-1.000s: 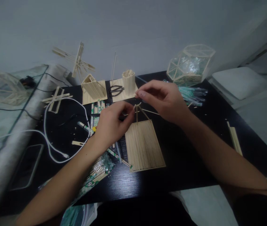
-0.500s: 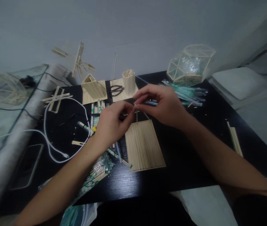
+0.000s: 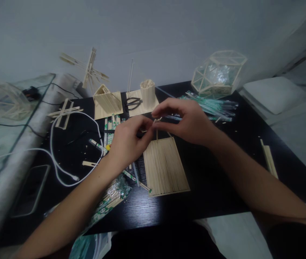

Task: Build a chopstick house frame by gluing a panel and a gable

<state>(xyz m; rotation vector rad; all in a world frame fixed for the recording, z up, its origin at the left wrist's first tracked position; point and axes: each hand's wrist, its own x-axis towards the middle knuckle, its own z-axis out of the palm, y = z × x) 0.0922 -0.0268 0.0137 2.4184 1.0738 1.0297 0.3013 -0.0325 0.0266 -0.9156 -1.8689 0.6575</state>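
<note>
A panel of thin wooden sticks (image 3: 166,167) laid side by side lies flat on the black table. Thin stick struts (image 3: 157,134) slope up from its far edge to a joint between my hands. My left hand (image 3: 128,140) is closed, thumb and forefinger pinching at that joint; the exact grip is partly hidden. On the other side, my right hand (image 3: 187,118) curls over the same spot, its thumb against the sticks and its forefinger just above. Short light stick ends (image 3: 157,119) show between the right fingertips.
Behind stand a stick cup (image 3: 148,95), black scissors (image 3: 133,103) and a stick box (image 3: 107,100). Wrapped chopsticks (image 3: 109,201) and a white cable (image 3: 54,158) lie left, near a phone (image 3: 31,190). Back right are plastic wrappers (image 3: 215,106) and a polyhedral stick frame (image 3: 219,73).
My right forefinger has lifted slightly from the thumb, and short stick ends now show between them. The left hand and the panel stay nearly where they were.
</note>
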